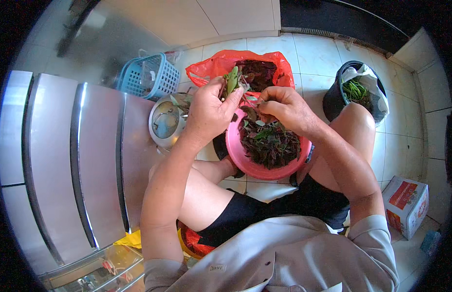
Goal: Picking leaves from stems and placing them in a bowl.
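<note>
My left hand [215,107] is closed around a bunch of leafy green stems [232,81], held up above the floor. Close by on the right, my right hand [284,107] has its thumb and fingers pinched at thin purplish stems [252,103]; their tips hide exactly what they grip. Beneath both hands, a pink plastic basin [235,157] stands between my feet. Dark green and purple leaves [271,144] are heaped in it. Just beyond the basin, a red plastic bag [211,65] lies with its mouth spread, showing more dark purple leafy greens [257,69].
A blue plastic basket [167,78] and a round white pot-like appliance [153,124] stand at left, beside metallic drawer fronts [54,157]. To the right is a dark bin [330,96] with a white liner and green scraps. A printed carton [406,206] sits behind it.
</note>
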Available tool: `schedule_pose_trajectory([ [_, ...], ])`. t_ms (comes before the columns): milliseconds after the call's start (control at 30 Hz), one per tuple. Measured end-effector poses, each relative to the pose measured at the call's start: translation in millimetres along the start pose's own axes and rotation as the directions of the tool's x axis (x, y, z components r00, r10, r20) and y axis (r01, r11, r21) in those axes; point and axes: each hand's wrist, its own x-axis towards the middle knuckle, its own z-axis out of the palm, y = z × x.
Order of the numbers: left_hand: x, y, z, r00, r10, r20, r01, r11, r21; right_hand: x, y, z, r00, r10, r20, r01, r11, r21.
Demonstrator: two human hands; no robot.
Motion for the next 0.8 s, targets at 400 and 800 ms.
schedule_pose_trajectory([
  [400,-10.1,-0.5,3.0,0.949,0.267,0.167,-0.295,0.941,0.169,3.1,12.4,-3.4,0.977,0.156,0.143,-0.185,0.959,0.213],
  [800,1.3,-12.4,-17.4,0.923,-0.372,-0.099,0.332,0.899,-0.287,8.7,33.8,-21.0,0.883,-0.288,-0.370,0.109,0.894,-0.434],
])
